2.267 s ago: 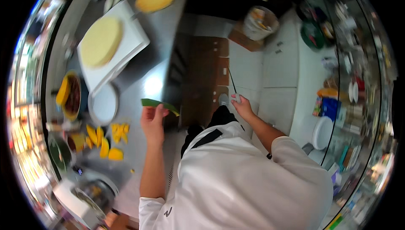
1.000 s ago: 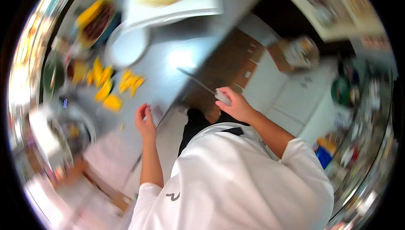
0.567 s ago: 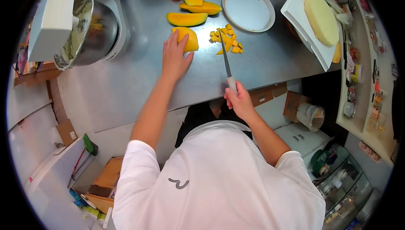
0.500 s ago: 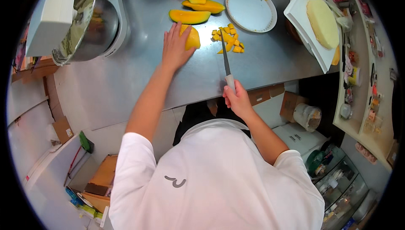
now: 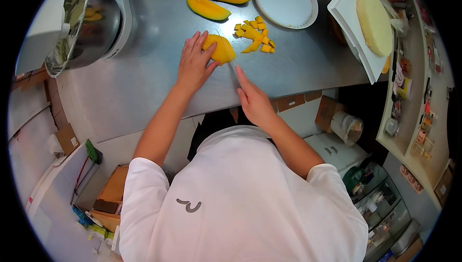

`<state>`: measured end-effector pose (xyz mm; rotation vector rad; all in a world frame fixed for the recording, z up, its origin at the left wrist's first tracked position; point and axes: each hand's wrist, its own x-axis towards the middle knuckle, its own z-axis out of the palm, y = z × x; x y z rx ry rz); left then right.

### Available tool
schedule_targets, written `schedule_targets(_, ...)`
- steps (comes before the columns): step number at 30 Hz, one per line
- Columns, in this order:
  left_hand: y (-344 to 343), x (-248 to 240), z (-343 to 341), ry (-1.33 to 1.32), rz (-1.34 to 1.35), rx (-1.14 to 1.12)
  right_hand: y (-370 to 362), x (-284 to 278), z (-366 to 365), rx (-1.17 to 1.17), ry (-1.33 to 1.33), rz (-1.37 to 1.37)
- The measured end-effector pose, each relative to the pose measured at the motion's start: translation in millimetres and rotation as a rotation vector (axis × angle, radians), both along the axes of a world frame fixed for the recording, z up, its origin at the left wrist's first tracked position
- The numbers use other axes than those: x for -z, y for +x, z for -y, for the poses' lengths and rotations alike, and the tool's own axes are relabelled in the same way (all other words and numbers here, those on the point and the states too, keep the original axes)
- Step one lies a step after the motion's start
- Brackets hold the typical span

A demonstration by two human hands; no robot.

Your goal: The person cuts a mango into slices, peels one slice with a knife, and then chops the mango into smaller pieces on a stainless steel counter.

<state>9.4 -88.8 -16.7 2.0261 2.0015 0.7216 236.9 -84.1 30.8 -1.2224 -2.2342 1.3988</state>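
On the metal table a peeled yellow mango piece (image 5: 216, 50) lies under my left hand (image 5: 193, 65), its fingers on the far left side and its thumb on the near side. My right hand (image 5: 255, 99) is wrapped round the handle of a knife (image 5: 232, 61). The thin blade rests along the right part of the mango piece, close to my left thumb. Just right of it lies a small heap of mango cubes (image 5: 253, 32). Beyond are unpeeled mango slices (image 5: 208, 6) with green skin edges.
A white plate (image 5: 285, 1) stands beyond the cubes. At the left is a stand mixer with a metal bowl (image 5: 98, 24) of pale cream. A round pale cake layer (image 5: 374, 25) sits on a white board (image 5: 349, 17) at the right, beside a crowded shelf (image 5: 399, 132).
My right hand has brought the knife left from the mango cubes onto the mango piece. My left hand still holds that piece. The whole view has shifted slightly.
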Motion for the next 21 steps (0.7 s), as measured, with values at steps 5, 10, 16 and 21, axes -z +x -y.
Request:
schedule_targets(5,3,2,0,0.036,-0.035,0.094,1,6,-12,-0.049,-0.014,0.083)
schedule_targets(10,6,11,2,0.053,0.024,0.109,5,21,-10,-0.036,0.018,0.086)
schedule_targets(16,5,13,-1,0.054,0.013,0.075,21,17,3,-0.034,-0.013,0.031)
schedule_targets(21,-4,8,-2,0.046,-0.009,0.092,49,-13,17,-0.035,-0.103,0.031)
